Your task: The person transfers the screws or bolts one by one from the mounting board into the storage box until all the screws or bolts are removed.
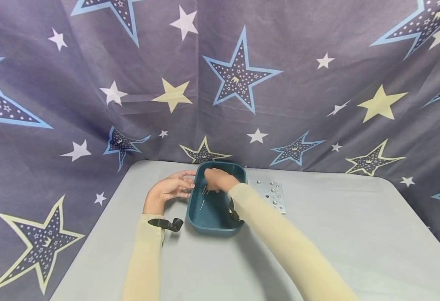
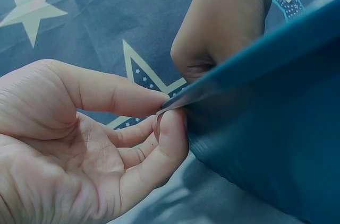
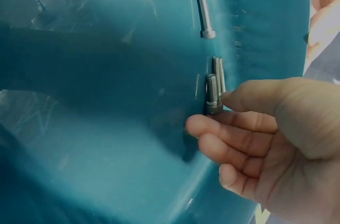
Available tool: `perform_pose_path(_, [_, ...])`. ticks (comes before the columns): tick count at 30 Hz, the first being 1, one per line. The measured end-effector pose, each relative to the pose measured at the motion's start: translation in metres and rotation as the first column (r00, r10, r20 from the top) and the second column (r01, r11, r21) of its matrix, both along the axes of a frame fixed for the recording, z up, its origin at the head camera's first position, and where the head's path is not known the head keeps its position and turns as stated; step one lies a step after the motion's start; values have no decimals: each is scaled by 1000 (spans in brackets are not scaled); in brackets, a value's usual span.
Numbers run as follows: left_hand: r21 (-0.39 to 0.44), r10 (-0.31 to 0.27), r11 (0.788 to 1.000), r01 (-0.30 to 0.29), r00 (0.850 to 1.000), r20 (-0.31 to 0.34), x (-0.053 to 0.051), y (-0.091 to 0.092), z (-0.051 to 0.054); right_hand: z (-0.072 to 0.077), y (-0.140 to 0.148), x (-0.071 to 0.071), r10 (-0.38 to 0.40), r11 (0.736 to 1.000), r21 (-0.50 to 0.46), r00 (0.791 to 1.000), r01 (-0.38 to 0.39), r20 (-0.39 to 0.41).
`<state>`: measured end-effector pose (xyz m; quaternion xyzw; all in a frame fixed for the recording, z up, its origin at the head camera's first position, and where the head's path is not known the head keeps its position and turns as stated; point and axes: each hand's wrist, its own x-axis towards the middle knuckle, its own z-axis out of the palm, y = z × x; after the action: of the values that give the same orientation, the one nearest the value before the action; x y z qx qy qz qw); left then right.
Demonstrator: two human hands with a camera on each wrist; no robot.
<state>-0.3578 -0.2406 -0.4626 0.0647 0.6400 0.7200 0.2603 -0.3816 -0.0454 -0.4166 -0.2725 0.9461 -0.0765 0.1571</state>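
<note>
A deep teal plastic bin (image 1: pixel 216 230) stands on the table. My left hand (image 1: pixel 173 186) is at its left side; in the left wrist view, thumb and a finger pinch the bin's rim (image 2: pixel 223 72). Down inside the bin is my right hand (image 1: pixel 220 179). In the right wrist view, its thumb and fingertips (image 3: pixel 234 96) close around the head of a short, thick socket-head bolt (image 3: pixel 212 88). Beside that bolt lies a thinner screw (image 3: pixel 220 72), partly hidden. Farther along the bin floor rests a long socket-head bolt (image 3: pixel 203 11).
To the right of the bin, a metal plate (image 1: pixel 259 188) with several holes or round studs lies flat, partly behind the right sleeve. The pale table (image 1: pixel 355 234) meets a star-patterned cloth (image 1: pixel 302 104) at its back and left edges.
</note>
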Motion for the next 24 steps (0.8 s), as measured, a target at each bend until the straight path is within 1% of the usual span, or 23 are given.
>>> perform_pose_path(5, [-7,1,1000,-1,1000,-1,-1,0,-2,3,0,2,10,997,75,1000,-11,12])
perform_pose_path(7, [-14,1,1000,-1,1000,-3,-1,0,-2,6,0,3,21,995,100,1000,-23,21])
perform_pose_path(10, [-17,4,1000,-4,1000,0,-1,1,-3,11,2,2,42,991,123,999,-43,11])
perform_pose_path(14, [1,9,1000,-9,1000,9,-2,2,-2,24,7,-2,104,988,113,994,-101,-18])
perform_pose_path(17, [9,9,1000,-9,1000,6,-1,2,0,38,12,-2,159,982,107,987,-155,-32])
perform_pose_path(21, [5,7,1000,-7,1000,2,0,2,2,53,22,5,218,966,165,971,-200,-100])
perform_pose_path(24, [6,5,1000,-5,1000,7,1,2,3,61,32,13,252,951,230,951,-208,-180])
